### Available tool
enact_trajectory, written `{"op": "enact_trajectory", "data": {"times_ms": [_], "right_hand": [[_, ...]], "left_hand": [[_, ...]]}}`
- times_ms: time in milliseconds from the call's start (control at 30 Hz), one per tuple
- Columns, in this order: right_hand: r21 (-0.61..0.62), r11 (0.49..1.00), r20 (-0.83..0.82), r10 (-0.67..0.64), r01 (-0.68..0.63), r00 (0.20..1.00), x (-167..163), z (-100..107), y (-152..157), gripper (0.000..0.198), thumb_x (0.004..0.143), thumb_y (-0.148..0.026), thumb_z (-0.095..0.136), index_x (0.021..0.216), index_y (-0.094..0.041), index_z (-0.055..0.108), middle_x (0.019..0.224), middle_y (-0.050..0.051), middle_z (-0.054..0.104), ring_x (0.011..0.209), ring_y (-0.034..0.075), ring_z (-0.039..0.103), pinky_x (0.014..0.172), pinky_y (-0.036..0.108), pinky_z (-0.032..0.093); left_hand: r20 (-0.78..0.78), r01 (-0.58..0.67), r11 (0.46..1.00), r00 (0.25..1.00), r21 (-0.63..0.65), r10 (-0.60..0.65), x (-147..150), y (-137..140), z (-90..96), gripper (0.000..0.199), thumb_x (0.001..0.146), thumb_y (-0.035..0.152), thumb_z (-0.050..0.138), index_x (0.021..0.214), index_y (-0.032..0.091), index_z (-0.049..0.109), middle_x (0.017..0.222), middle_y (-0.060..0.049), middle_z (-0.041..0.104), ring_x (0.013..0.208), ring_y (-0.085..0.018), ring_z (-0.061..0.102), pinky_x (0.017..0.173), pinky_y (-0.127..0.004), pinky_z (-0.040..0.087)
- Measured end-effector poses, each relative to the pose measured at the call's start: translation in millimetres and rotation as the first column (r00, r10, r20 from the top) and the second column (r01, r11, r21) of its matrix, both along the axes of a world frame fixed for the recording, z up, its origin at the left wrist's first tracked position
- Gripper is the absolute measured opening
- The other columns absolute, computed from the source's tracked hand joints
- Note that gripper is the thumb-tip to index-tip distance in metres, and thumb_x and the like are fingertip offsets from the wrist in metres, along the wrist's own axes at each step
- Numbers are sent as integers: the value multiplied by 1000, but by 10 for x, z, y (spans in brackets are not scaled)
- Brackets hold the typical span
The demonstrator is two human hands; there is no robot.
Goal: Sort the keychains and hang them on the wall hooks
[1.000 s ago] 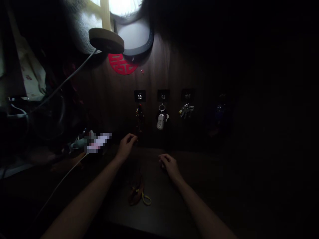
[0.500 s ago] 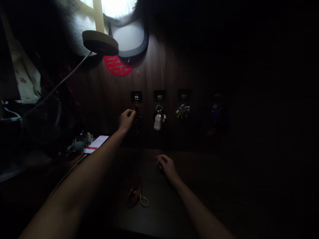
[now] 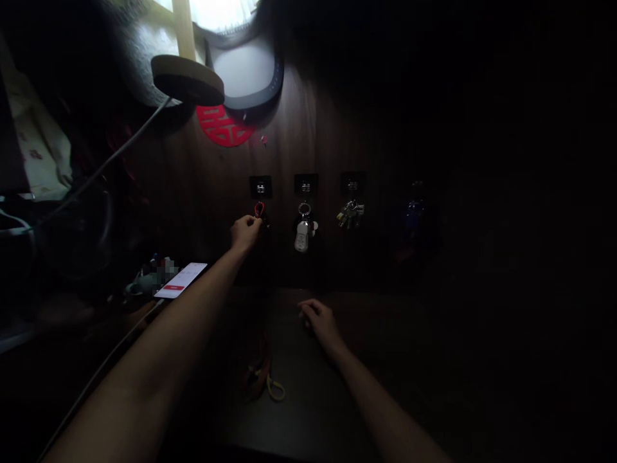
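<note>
The left hand point(image 3: 245, 233) has its fingers pinched together on the red loop point(image 3: 259, 209), which is just below the leftmost hook point(image 3: 261, 188). The right hand point(image 3: 321, 321) is over the tabletop point(image 3: 289, 424), fingers loosely curled — whether around anything, I cannot tell.

Desk point(image 3: 313, 392): strap point(image 3: 265, 366) toward front edge; phone point(image 3: 182, 281) left, toward back edge. Wall point(image 3: 284, 148) behind, left-to-right under hooks point(image 3: 306, 186): loop point(image 3: 256, 209), fob point(image 3: 301, 236), keys point(image 3: 351, 213).

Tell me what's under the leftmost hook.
A red loop hangs there, its lower end apparently pinched by the left hand. Whatever is behind that hand is covered.
</note>
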State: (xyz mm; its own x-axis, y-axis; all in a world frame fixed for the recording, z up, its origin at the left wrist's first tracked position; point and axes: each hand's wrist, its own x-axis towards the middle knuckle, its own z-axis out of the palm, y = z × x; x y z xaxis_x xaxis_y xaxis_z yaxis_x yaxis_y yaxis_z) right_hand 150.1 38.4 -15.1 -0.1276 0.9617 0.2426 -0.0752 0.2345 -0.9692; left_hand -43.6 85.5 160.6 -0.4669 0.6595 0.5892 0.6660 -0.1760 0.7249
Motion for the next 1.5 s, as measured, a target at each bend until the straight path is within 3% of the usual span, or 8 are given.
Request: {"op": "enact_trajectory", "data": {"times_ms": [167, 333, 633, 1000, 1167, 1333, 1500], "right_hand": [[2, 1000, 17, 11, -11, 1000, 5, -14, 7, 21, 65, -36, 54, 69, -17, 63, 55, -3, 55, 41, 7, 42, 42, 20, 30], [-15, 1000, 40, 21, -20, 999, 6, 8, 0, 24, 65, -38, 53, 72, -16, 62, 56, -2, 55, 41, 7, 42, 42, 20, 29], [-12, 1000, 43, 22, -21, 999, 7, 13, -2, 24, 64, -38, 53, 71, -16, 62, 56, -3, 54, 42, 7, 42, 42, 20, 30], [-21, 999, 56, 26, -25, 998, 2, 12, -14, 23, 65, -37, 54, 72, -16, 62, 57, -3, 54, 42, 7, 41, 41, 20, 29], [-31, 999, 58, 38, -36, 998, 3, -1, -14, 24, 66, -38, 54, 74, -16, 62, 58, -3, 54, 43, 7, 41, 42, 19, 29], [-11, 999, 69, 42, -41, 997, 3, -12, -11, 23, 67, -37, 54, 73, -17, 62, 58, -3, 54, 44, 7, 42, 43, 20, 30], [-26, 999, 79, 35, -33, 996, 3, -3, -23, 23, 66, -38, 56, 73, -17, 63, 57, -3, 55, 44, 8, 42, 42, 20, 30]], "left_hand": [[47, 14, 1000, 999, -11, -13, 1, 12, -140, 21, 71, 33, 53, 71, 16, 66, 72, -3, 68, 72, -17, 60, 62, -23, 40], [139, 80, 996, 987, -27, -76, 1, 12, -286, 29, 74, 41, 51, 73, 16, 66, 67, -2, 68, 57, -14, 61, 53, -21, 42], [239, 178, 983, 957, -44, -162, -83, -60, -709, 25, 71, 40, 54, 71, 17, 65, 67, -2, 68, 57, -13, 62, 56, -21, 43], [365, 284, 954, 902, -99, -231, -58, -459, -1308, 29, 66, 43, 56, 71, 15, 64, 63, -2, 66, 54, -13, 59, 51, -21, 42], [278, 311, 939, 924, -150, -262, -68, -665, -1482, 29, 68, 42, 54, 69, 16, 65, 65, -1, 66, 64, -15, 60, 60, -24, 44], [157, 399, 879, 916, -261, -369, -85, -831, -1579, 31, 71, 42, 51, 77, 17, 67, 79, -3, 68, 78, -19, 61, 68, -26, 45], [180, 513, 778, 858, -362, -482, -92, -993, -1595, 29, 71, 38, 54, 88, 18, 66, 86, -3, 69, 82, -18, 61, 72, -26, 45]]}}
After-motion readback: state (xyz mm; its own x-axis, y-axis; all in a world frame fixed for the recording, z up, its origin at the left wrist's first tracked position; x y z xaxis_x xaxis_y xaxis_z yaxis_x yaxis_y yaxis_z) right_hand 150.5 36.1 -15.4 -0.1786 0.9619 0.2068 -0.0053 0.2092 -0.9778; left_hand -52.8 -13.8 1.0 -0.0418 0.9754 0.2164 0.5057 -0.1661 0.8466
